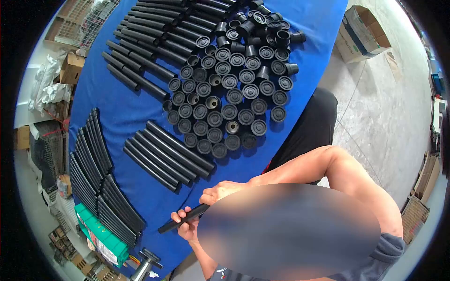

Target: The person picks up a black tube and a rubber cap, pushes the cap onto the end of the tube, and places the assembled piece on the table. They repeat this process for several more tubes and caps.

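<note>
A black tube [193, 214] slants between my two hands over the front edge of the blue cloth. My left hand [186, 228] has its fingers wrapped round the tube near its lower end. Further up the tube, my right hand [222, 191] is closed over it; a blurred patch hides the tube's upper end and part of that hand. Just beyond my hands lies a row of several black tubes [168, 154] side by side. Past them spreads a large group of round black rubber-like caps [229, 111], most with ringed faces up, some on their sides.
More black tubes [154, 33] lie in rows at the far side, and thinner black tubes [93, 173] at the left. A green box [101, 234] and a metal tool with a black handle [146, 264] are at the near left. An open carton [361, 35] stands on the floor.
</note>
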Demonstrator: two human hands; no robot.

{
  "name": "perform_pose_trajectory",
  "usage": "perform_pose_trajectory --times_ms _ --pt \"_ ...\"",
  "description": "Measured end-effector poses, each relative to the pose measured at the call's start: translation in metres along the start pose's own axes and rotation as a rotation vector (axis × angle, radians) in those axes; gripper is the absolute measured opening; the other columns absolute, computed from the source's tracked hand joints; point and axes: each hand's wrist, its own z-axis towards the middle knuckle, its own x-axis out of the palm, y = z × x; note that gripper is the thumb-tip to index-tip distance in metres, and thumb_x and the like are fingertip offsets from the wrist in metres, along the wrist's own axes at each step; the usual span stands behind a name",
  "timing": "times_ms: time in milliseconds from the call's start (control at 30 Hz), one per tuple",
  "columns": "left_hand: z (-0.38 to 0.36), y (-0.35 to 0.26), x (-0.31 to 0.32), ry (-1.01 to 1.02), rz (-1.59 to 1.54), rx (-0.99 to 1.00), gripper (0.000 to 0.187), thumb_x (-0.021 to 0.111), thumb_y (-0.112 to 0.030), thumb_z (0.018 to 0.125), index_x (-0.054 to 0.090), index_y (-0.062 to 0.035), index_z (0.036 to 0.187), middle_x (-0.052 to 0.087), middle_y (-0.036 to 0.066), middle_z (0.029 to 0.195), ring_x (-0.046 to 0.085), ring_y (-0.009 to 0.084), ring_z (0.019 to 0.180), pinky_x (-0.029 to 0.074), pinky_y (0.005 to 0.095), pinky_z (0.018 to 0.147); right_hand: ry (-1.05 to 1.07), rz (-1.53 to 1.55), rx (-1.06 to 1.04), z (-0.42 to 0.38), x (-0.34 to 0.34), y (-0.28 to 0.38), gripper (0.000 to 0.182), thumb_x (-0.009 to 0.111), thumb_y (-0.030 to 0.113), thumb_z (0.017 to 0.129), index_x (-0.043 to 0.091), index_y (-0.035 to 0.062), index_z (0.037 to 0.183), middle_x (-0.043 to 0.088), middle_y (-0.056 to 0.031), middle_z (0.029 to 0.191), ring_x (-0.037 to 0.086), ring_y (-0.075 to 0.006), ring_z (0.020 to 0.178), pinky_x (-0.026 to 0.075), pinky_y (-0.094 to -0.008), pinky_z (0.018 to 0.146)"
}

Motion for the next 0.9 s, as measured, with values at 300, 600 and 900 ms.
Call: perform_pose_trajectory --times_ms 300,600,900 --pt "0.006 -0.001 0.010 -0.056 -0.078 -0.067 0.031 0.068 0.006 0.091 0.052 -0.0054 0.114 0.065 0.019 0.129 0.052 0.0374 0.137 0.045 0.0551 0.117 -0.073 -0.253 -0.209 -0.003 0.006 -0.003 0.030 0.071 0.017 0.087 0.052 -0.0015 0.100 0.061 -0.0168 0.089 0.067 -0.0405 0.078 0.055 -0.0508 0.065" --pt "0.004 0.001 0.003 -0.005 -0.016 -0.037 0.030 0.070 0.003 0.092 0.051 -0.0063 0.114 0.064 0.019 0.131 0.052 0.0368 0.137 0.044 0.0555 0.117 -0.018 0.054 -0.042 0.000 0.001 -0.006 0.037 0.070 0.022 0.092 0.053 -0.0027 0.114 0.060 -0.0196 0.091 0.064 -0.0424 0.077 0.054 -0.0499 0.066" --pt "0.004 0.002 -0.001 -0.003 -0.011 -0.022 0.027 0.072 0.000 0.091 0.053 -0.0081 0.109 0.067 0.017 0.127 0.056 0.0354 0.134 0.044 0.0559 0.115 -0.050 0.048 -0.103 0.001 -0.001 -0.002 0.029 0.067 0.022 0.094 0.051 -0.0012 0.102 0.061 -0.0198 0.090 0.065 -0.0430 0.079 0.053 -0.0533 0.068"
